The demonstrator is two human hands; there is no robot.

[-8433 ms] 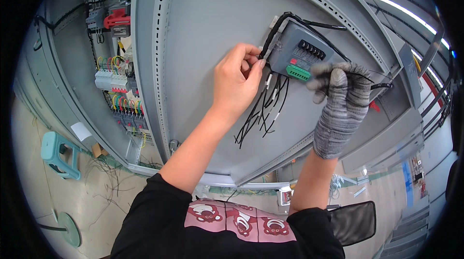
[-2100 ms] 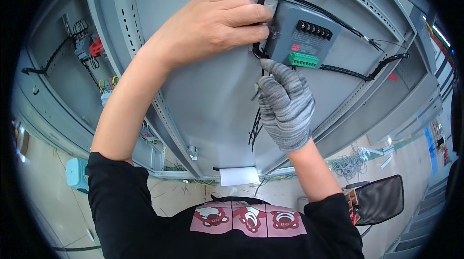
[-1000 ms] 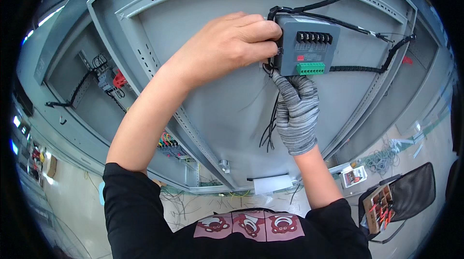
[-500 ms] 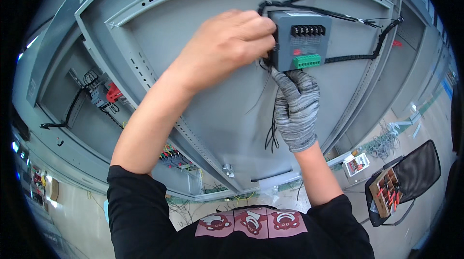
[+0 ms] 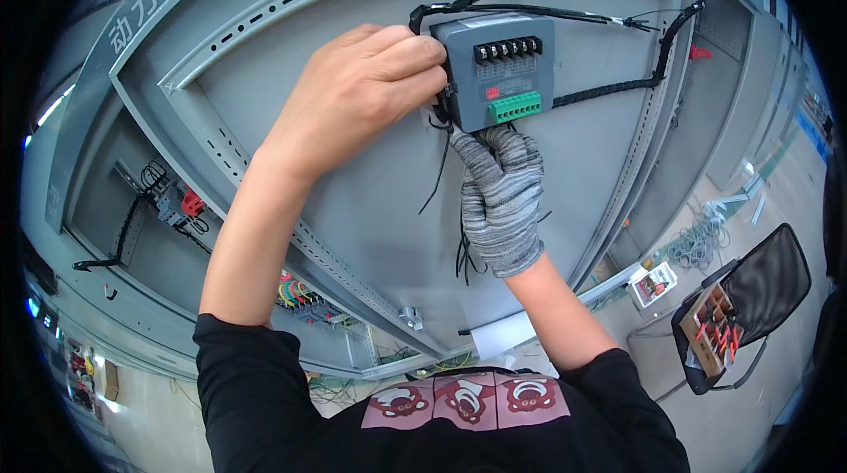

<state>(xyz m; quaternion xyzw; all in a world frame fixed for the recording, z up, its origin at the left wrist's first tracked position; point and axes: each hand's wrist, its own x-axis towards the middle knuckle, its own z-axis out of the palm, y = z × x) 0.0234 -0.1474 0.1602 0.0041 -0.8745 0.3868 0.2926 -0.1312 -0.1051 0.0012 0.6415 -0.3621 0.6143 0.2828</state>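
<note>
A grey box-shaped meter [image 5: 529, 63] is mounted on the grey cabinet door [image 5: 371, 235], with a black screw terminal strip [image 5: 508, 50] and a green terminal block [image 5: 515, 108] on its back. A black wire bundle [image 5: 448, 102] runs down its left side. My bare left hand [image 5: 366, 89] is closed in a pinch on this bundle at the meter's left edge; its fingertips are partly hidden. Below the meter, my right hand [image 5: 503, 195] wears a grey striped glove. Its thumb and curled fingers close at the bundle's lower end. Thin black wire ends [image 5: 465, 252] hang behind the glove.
A spiral-wrapped black cable [image 5: 609, 92] runs from the meter to the door's right edge. Slotted rails [image 5: 291, 1] frame the door. Left stands an open compartment with breakers [image 5: 172, 208]. At lower right, a black chair [image 5: 759, 288] carries a tool box [image 5: 713, 332].
The view has shifted, so the meter and both hands appear farther left. Both hands keep their places at the meter. A thin black strand below the left hand now hangs at a different angle.
</note>
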